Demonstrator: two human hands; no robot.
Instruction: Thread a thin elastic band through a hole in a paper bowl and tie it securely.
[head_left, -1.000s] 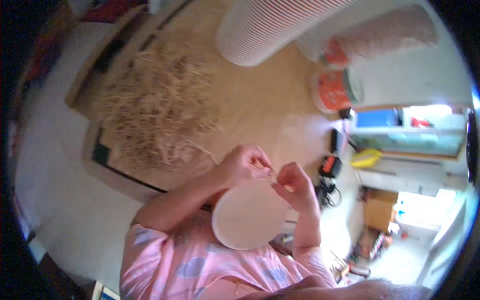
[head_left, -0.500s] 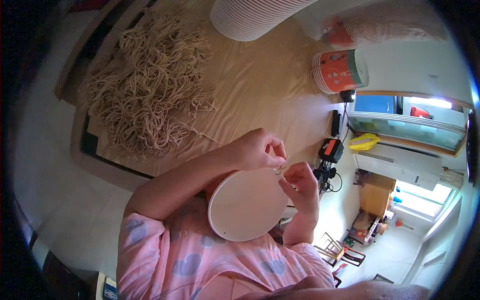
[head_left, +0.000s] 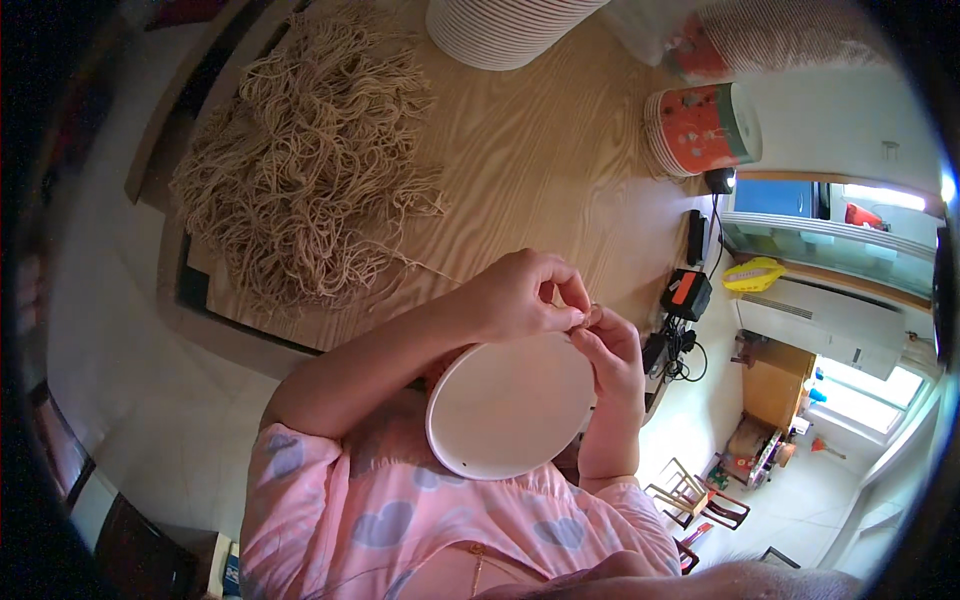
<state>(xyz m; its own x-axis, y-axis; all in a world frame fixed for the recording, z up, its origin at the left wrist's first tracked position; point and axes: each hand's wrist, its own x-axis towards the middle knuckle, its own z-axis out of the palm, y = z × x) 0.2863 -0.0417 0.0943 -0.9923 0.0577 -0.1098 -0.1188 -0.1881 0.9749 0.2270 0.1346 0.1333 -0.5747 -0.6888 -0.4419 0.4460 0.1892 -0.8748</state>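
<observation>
A round paper bucket [head_left: 510,405] rests against my body, its pale oval face toward me and a sliver of orange-red wall showing at its left. A small dark hole sits near its lower rim. Just above the opposite rim my left hand [head_left: 535,297] is closed in a pinch, its fingertips meeting those of my right hand [head_left: 615,355]. The right hand is pinched too. Between them is a bit of thin beige string, mostly covered by the fingers. A big tangled heap of beige string [head_left: 310,170] lies on the table at left, one strand trailing toward my left forearm.
The wood-grained table [head_left: 540,170] holds a stack of white buckets [head_left: 500,35] at the far side and a red-and-green bucket stack [head_left: 705,130] at right. Beyond lies a plastic-wrapped stack [head_left: 780,40]. A black box [head_left: 687,295] with cables stands by the right edge.
My right hand has moved up and inward, so its fingertips now meet the left hand's, where a gap stood before. The whole view has shifted slightly.
</observation>
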